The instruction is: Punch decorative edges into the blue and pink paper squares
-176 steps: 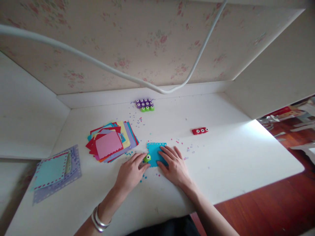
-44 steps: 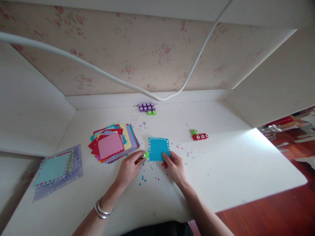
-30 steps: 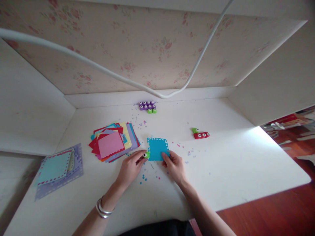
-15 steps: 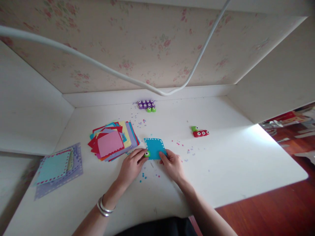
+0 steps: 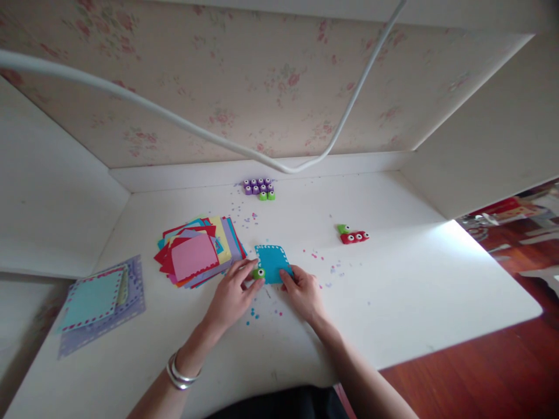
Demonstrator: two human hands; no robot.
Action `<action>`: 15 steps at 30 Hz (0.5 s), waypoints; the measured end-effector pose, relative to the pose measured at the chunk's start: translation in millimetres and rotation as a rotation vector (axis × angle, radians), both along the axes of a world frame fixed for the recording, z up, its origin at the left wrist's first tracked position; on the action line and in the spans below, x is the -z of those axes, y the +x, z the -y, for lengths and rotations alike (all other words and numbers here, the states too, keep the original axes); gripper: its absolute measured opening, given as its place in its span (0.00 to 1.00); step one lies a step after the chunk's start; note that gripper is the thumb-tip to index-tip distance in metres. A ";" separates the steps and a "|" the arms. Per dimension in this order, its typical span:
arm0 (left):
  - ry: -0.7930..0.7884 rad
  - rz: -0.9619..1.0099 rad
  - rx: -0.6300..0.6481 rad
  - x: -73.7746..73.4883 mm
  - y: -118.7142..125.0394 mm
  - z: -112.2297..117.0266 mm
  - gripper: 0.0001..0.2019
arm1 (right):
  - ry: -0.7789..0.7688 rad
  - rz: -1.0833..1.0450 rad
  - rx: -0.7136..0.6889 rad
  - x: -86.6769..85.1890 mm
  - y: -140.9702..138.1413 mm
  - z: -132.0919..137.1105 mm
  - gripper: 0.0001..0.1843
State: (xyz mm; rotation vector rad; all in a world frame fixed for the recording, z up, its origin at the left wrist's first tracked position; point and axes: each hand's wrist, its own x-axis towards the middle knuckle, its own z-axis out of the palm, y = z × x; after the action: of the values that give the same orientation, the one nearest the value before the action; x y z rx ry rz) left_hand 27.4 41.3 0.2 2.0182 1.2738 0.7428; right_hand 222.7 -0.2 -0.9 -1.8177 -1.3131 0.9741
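Observation:
A small blue paper square with punched holes along its edges lies on the white desk. My left hand pinches a little green punch at the sheet's near left corner. My right hand is closed on the sheet's near right edge, thumb and fingers pinching it.
A fanned stack of coloured paper lies left of the sheet. Finished sheets sit at the far left. Purple and green punches stand by the back wall; red punches and a green one lie to the right. Paper dots litter the desk. A white cable hangs overhead.
The blue sheet has turned and shifted slightly left in my hands; the green punch now sits at its near left corner. Since the oldest frame a green punch appeared beside the red ones.

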 end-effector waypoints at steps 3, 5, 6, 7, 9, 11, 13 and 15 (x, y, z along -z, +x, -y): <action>-0.071 0.048 -0.056 -10.1 4.9 -2.7 0.14 | -0.002 0.004 -0.001 1.1 0.0 -0.3 0.16; -0.090 0.052 -0.047 -13.5 9.1 -5.3 0.13 | 0.000 0.011 0.001 1.4 0.3 -0.3 0.16; -0.092 0.048 -0.036 -14.0 11.0 -6.7 0.12 | 0.001 0.012 0.001 1.4 0.4 -0.3 0.15; -0.093 0.043 -0.028 -13.7 12.8 -8.0 0.12 | 0.003 0.013 0.000 1.3 0.6 -0.3 0.15; -0.100 0.033 -0.034 -11.2 15.5 -10.5 0.10 | 0.008 0.017 -0.001 0.9 0.6 -0.3 0.15; -0.134 0.029 -0.061 -7.4 17.3 -13.3 0.09 | 0.011 0.024 -0.001 0.5 0.5 -0.3 0.14; -0.171 0.022 -0.079 -3.2 18.8 -17.0 0.08 | 0.012 0.035 0.003 0.2 0.2 -0.4 0.14; -0.191 0.016 -0.077 0.3 20.5 -21.6 0.06 | 0.014 0.046 0.004 -0.1 0.0 -0.5 0.14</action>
State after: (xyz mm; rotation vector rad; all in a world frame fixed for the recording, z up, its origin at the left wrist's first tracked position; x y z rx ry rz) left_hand 47.9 63.0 -0.2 1.8159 1.3660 0.6449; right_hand 222.8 0.3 -0.8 -1.8416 -1.3404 0.9235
